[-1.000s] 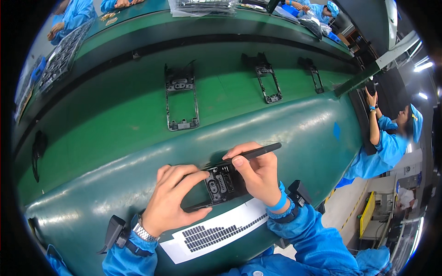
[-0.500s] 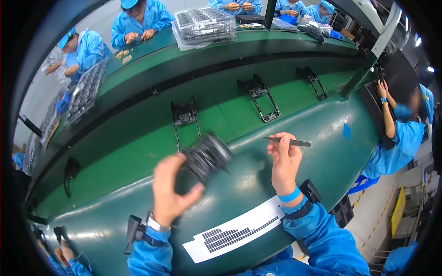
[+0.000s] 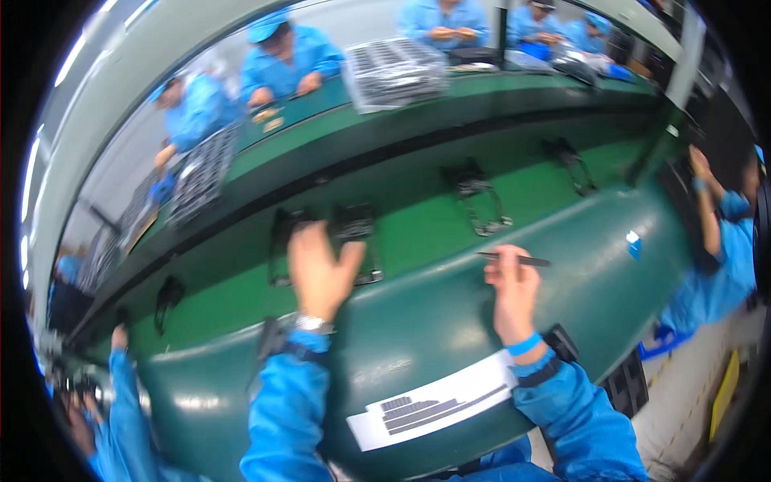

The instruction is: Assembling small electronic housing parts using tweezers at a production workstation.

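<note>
My left hand [image 3: 323, 269] reaches over the green conveyor belt with its fingers stretched forward and its thumb apart. Just beyond and beneath it lies a black rectangular frame part [image 3: 279, 255], partly covered by the fingers; whether they touch it is hard to tell. A second black frame part [image 3: 358, 223] rests close by on the right. Pinched in my right hand [image 3: 512, 299] is a pair of dark tweezers [image 3: 533, 261], held above the green worktop. Nearer me, a white sheet [image 3: 483, 374] carries rows of small black stickers [image 3: 430, 414].
More black frame parts lie along the belt, one [image 3: 475, 193] to the right and another [image 3: 572, 165] farther on. A small black part [image 3: 167, 304] sits at left, near a co-worker's arm [image 3: 124, 377]. Clear plastic trays [image 3: 393, 76] are stacked across the belt. A blue tag [image 3: 634, 244] lies at right.
My left hand has moved away from me, from above the worktop to over the belt. The black frame part it held now lies on the belt. The right hand still holds the tweezers.
</note>
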The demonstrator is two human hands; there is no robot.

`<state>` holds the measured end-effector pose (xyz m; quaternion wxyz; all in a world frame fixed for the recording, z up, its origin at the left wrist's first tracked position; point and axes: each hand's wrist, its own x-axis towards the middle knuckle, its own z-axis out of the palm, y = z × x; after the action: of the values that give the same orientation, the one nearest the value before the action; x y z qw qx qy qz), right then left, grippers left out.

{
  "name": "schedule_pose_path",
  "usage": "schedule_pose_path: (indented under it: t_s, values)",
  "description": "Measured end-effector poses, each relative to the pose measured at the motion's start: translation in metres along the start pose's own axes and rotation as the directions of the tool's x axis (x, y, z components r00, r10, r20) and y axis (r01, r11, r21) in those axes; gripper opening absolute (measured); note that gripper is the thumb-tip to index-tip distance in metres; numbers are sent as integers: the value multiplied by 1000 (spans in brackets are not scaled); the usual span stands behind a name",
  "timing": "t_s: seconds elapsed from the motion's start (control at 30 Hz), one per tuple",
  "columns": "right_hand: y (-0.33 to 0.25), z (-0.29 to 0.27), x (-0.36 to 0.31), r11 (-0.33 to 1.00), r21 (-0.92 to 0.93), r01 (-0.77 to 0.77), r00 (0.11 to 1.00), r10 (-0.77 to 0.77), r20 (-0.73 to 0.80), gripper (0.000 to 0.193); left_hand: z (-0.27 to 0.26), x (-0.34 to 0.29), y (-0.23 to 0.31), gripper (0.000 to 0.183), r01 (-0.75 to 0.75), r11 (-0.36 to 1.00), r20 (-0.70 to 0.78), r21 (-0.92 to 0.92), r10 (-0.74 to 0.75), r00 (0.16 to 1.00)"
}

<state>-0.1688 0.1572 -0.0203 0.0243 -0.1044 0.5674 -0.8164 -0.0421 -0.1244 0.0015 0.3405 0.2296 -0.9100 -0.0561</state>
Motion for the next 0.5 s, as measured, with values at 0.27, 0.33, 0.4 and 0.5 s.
schedule_pose_path:
  t_s: [0.27, 0.33, 0.4, 0.5]
  values:
    - [-17, -15, -11, 999, 47, -10, 970, -2, 243, 27, 13, -8, 40, 102, 249, 911, 20, -329, -257, 966]
    - [-37, -21, -32, 999, 39, -29, 931, 13, 364, 23, -6, -26, 45, 99, 75, 902, -21, -426, -93, 995]
    - [-55, -32, -58, 998, -61, -14, 898, 39, 437, 22, -28, -48, 60, 97, 29, 896, 135, -443, 34, 990]
    - [-58, -32, -103, 975, -171, -144, 805, 216, 552, 16, -46, -94, 56, 96, 13, 854, 292, -521, 163, 943]
